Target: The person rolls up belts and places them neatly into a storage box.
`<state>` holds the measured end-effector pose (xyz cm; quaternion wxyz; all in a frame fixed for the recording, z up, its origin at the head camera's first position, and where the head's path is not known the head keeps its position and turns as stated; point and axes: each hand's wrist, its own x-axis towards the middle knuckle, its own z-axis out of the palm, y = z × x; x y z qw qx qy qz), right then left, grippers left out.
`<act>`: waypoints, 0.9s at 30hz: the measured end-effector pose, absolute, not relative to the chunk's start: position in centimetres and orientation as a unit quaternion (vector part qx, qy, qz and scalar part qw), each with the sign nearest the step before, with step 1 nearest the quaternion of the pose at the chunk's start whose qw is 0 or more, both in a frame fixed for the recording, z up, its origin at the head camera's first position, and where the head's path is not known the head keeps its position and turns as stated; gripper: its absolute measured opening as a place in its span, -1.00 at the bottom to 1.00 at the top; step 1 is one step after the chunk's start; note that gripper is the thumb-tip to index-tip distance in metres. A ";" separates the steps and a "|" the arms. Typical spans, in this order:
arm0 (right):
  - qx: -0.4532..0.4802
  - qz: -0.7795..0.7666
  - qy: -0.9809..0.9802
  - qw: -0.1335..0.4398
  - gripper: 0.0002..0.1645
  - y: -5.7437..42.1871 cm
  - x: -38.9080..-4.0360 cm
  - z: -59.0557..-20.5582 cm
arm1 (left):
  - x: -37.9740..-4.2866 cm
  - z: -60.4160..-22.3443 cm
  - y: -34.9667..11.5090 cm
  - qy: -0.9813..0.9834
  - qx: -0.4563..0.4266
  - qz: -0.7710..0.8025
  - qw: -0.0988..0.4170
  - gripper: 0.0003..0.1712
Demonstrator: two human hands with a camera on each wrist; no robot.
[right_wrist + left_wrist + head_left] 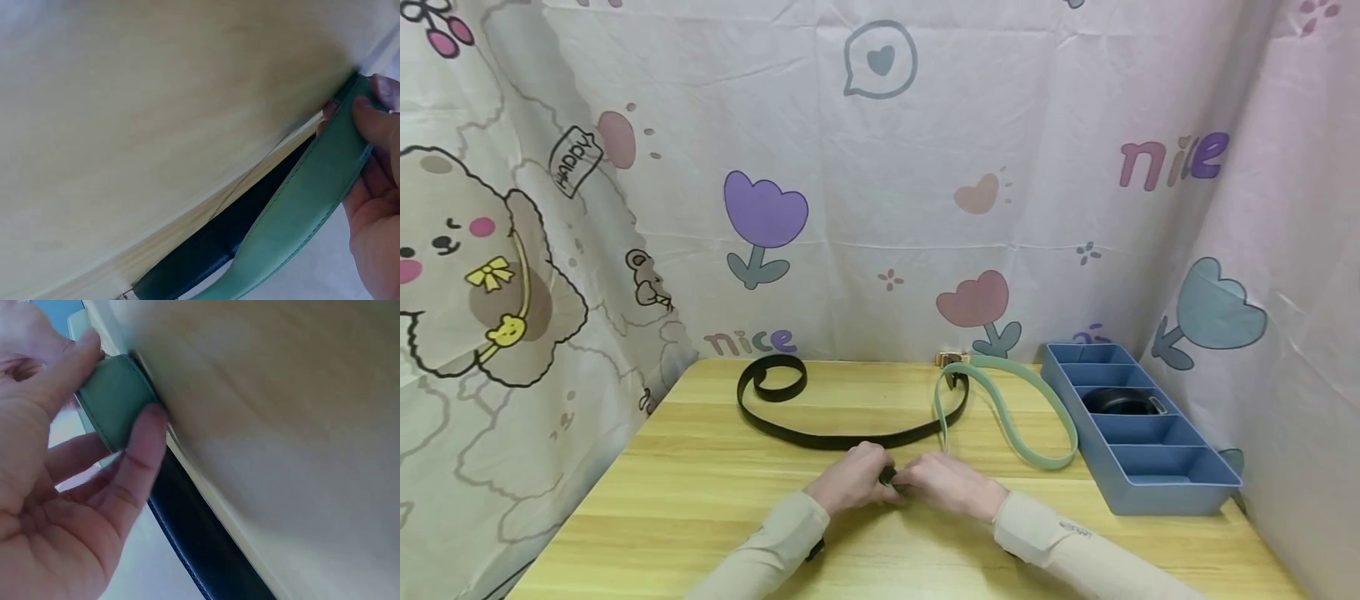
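A pale green belt (pixel 1048 462) loops over the right half of the table, and its near end runs to both hands. My left hand (pixel 856 479) pinches a bent-over end of the green belt (pixel 115 400) between thumb and fingers. Close beside it, my right hand (pixel 947 485) grips the strap, thumb flat on the stitched green belt (pixel 300 194) in the right wrist view. Just beyond the hands lies a black belt (pixel 850 442), curling into a loop at its left end. A gold-toned buckle (pixel 952 359) sits near the back edge, where the two belts meet.
On the right stands a blue divided box (pixel 1180 497) with several compartments; a coiled black belt (pixel 1120 402) rests in one of them. Patterned cloth (pixel 880 167) hangs behind the wooden table (pixel 647 492) and along both sides.
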<state>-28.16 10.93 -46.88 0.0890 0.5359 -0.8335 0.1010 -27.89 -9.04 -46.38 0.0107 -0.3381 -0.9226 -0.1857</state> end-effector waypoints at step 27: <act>0.558 0.165 -0.811 0.067 -0.85 11.4 -28.6 -46.8 | -27.9 -45.9 -8.4 -0.920 -0.363 -0.149 -0.008 -0.82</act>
